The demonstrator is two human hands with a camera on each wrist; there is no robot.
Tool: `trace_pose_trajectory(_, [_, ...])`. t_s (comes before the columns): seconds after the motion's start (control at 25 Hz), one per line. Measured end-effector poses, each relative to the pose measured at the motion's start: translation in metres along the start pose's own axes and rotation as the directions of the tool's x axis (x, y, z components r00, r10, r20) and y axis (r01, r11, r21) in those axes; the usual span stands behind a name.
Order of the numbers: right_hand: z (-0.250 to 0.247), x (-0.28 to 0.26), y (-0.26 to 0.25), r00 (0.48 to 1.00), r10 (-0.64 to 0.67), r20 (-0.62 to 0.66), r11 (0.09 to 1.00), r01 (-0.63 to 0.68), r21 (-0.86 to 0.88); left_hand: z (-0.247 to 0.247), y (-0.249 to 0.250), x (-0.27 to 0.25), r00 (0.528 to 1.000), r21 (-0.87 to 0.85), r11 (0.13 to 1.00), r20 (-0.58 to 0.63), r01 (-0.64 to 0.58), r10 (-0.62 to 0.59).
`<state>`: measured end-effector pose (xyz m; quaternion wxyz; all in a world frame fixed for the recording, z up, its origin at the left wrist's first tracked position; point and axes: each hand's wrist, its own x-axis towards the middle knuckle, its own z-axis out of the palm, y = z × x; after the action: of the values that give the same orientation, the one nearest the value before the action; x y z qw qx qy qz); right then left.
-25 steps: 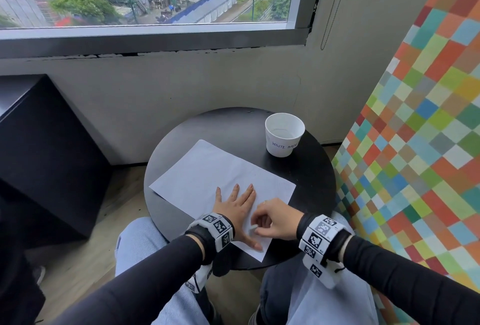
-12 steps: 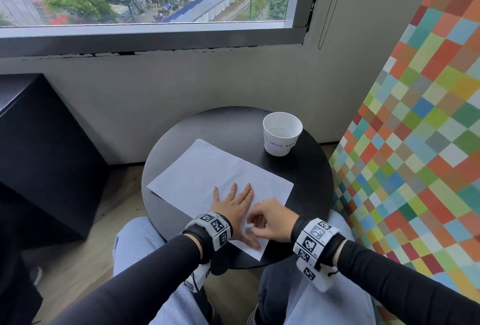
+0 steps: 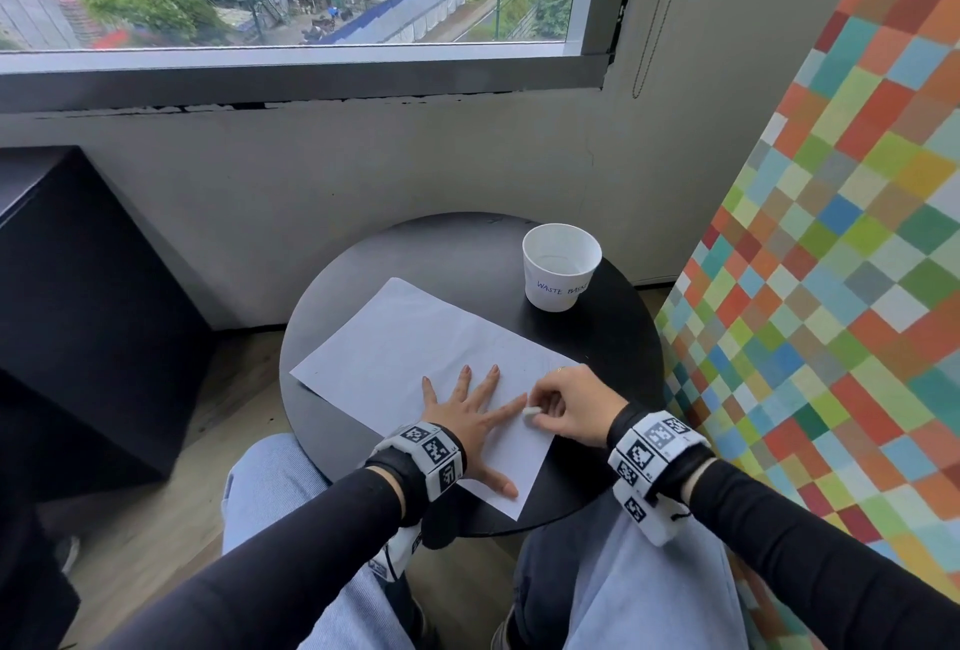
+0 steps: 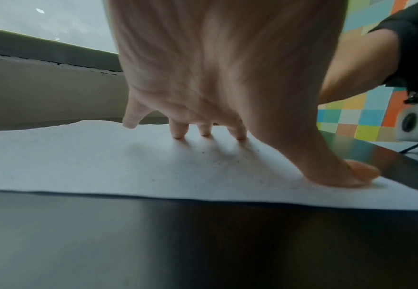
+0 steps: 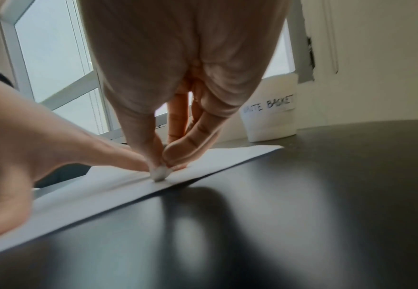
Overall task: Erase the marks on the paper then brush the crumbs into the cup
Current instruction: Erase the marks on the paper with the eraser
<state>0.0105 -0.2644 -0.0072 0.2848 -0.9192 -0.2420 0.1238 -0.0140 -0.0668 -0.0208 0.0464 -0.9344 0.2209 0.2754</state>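
Head view: left hand (image 3: 470, 413) presses flat on the paper (image 3: 415, 353); right hand (image 3: 571, 405) pinches the eraser (image 3: 531, 411) near its edge; cup (image 3: 561, 267) well apart. Left wrist view: crumbs (image 4: 237, 161) could scatter onto the table (image 4: 203, 244). Right wrist view: rubbing at the edge could crease it.

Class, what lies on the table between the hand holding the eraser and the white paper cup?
In the head view, only paper and bare black round table separate the right hand from the white paper cup.
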Motion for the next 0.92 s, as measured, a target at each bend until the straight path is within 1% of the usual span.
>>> trace_pose_trajectory(0.04, [-0.002,-0.001,0.002,1.0,0.005,-0.021,1.0,-0.005,0.0,-0.001,0.001,0.0,1.0,-0.002,1.0,0.017,0.003,-0.003])
trace_pose_trajectory(0.08, [0.0,-0.005,0.001,1.0,-0.009,-0.015,1.0,0.009,0.005,-0.003,0.003,0.0,0.999,-0.001,1.0,0.031,0.009,-0.009])
trace_pose_trajectory(0.12, [0.005,-0.011,-0.002,0.999,-0.038,0.019,0.999,0.037,0.017,-0.005,0.005,0.0,0.999,0.003,1.0,0.041,0.015,-0.015])
trace_pose_trajectory(0.2, [0.012,-0.022,-0.007,0.986,-0.089,0.143,0.996,0.084,0.042,-0.006,0.01,0.002,0.999,0.006,0.999,0.035,0.032,-0.032])
trace_pose_trajectory(0.24, [0.01,-0.021,-0.005,0.982,-0.083,0.172,0.996,0.077,0.038,-0.006,0.012,0.001,0.999,0.005,0.999,0.027,0.043,-0.043])
trace_pose_trajectory(0.28, [0.005,-0.018,0.001,0.988,-0.053,0.144,0.998,0.049,0.028,-0.007,0.014,0.001,0.998,0.005,0.999,0.024,0.054,-0.054])
trace_pose_trajectory(0.36, [-0.004,-0.014,0.009,1.0,0.004,0.009,1.0,-0.004,0.014,-0.008,0.016,0.002,0.997,0.004,0.998,0.03,0.066,-0.066])
trace_pose_trajectory(0.4, [-0.004,-0.014,0.011,1.0,0.007,-0.018,1.0,-0.007,0.019,-0.008,0.016,0.002,0.997,0.0,0.998,0.037,0.066,-0.066])
trace_pose_trajectory(0.44, [0.0,-0.017,0.01,1.0,-0.019,-0.003,1.0,0.019,0.015,-0.009,0.017,0.001,0.997,-0.003,0.998,0.043,0.067,-0.067])
trace_pose_trajectory(0.52, [0.006,-0.022,0.002,0.994,-0.071,0.084,0.997,0.07,0.014,-0.011,0.017,0.002,0.996,0.004,0.997,0.054,0.072,-0.072])
trace_pose_trajectory(0.56, [0.007,-0.022,0.002,0.994,-0.07,0.081,0.997,0.068,0.023,-0.011,0.017,0.003,0.996,0.009,0.997,0.057,0.075,-0.075])
trace_pose_trajectory(0.68, [-0.002,-0.012,0.01,0.995,0.014,-0.096,1.0,-0.012,0.025,-0.014,0.019,0.003,0.994,0.007,0.996,0.073,0.083,-0.084])
trace_pose_trajectory(0.72, [-0.001,-0.012,0.011,0.995,0.02,-0.101,1.0,-0.019,0.016,-0.016,0.02,0.003,0.992,0.009,0.996,0.083,0.09,-0.091])
trace_pose_trajectory(0.76, [0.002,-0.014,0.011,0.998,-0.006,-0.064,1.0,0.006,0.011,-0.017,0.02,0.003,0.991,0.014,0.995,0.089,0.097,-0.098])
trace_pose_trajectory(0.84, [0.008,-0.018,0.005,0.996,-0.059,0.065,0.998,0.058,0.006,-0.019,0.021,0.004,0.989,0.032,0.994,0.095,0.107,-0.11])
trace_pose_trajectory(0.88, [0.005,-0.016,0.005,0.996,-0.051,0.077,0.999,0.052,-0.004,-0.019,0.021,0.004,0.989,0.04,0.993,0.097,0.108,-0.112])
trace_pose_trajectory(0.92, [0.0,-0.012,0.009,0.999,-0.021,0.034,1.0,0.021,-0.003,-0.02,0.021,0.004,0.989,0.043,0.993,0.098,0.106,-0.11])
